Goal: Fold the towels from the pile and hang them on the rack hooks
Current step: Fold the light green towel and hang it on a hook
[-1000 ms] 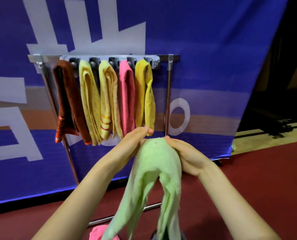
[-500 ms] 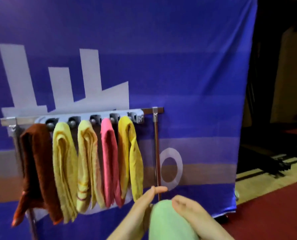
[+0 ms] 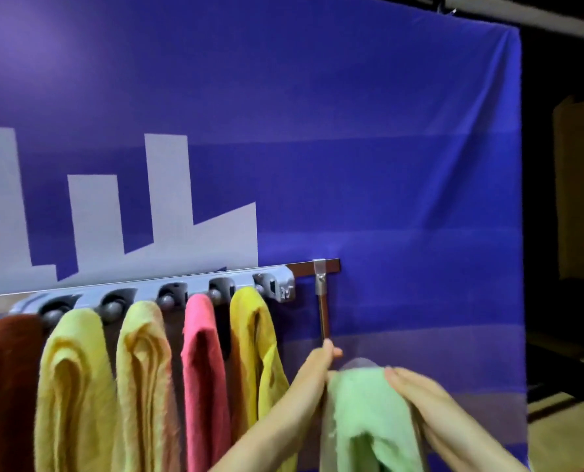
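both hands, the left hand (image 3: pixel 312 376) and the right hand (image 3: pixel 416 391), pinch the folded green towel (image 3: pixel 368 413) just below the rack (image 3: pixel 154 287), right of the yellow towel (image 3: pixel 253 338); lift it up; keep the fold tight; aim for a free hook.

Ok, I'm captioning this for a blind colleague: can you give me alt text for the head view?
Two bare hands, left and right, hold a folded green towel up beside a wall rack. Five towels already hang there: brown, two pale yellow, pink and bright yellow. A blue banner hangs behind.
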The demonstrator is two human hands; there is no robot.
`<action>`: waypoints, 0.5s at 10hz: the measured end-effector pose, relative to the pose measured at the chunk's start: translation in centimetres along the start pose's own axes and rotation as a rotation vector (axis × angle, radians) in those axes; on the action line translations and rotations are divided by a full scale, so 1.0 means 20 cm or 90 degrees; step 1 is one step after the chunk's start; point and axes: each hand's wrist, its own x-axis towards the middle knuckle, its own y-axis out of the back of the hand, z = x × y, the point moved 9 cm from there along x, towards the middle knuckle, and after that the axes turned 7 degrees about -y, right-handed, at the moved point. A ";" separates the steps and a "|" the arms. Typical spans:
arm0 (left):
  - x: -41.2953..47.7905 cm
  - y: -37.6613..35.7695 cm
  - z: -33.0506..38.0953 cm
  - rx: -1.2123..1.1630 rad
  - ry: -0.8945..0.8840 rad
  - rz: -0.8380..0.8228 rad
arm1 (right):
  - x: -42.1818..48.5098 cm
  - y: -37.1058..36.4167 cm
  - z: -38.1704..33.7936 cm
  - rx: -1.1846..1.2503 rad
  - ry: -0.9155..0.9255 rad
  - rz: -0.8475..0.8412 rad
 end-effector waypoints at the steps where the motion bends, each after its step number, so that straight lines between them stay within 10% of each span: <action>1: 0.20 0.13 0.10 -0.008 -0.031 0.040 | -1.05 0.74 0.17 0.080 0.053 0.148; 5: 0.59 0.46 0.38 0.020 -0.188 0.312 | -0.27 0.73 0.10 -0.080 -0.041 0.162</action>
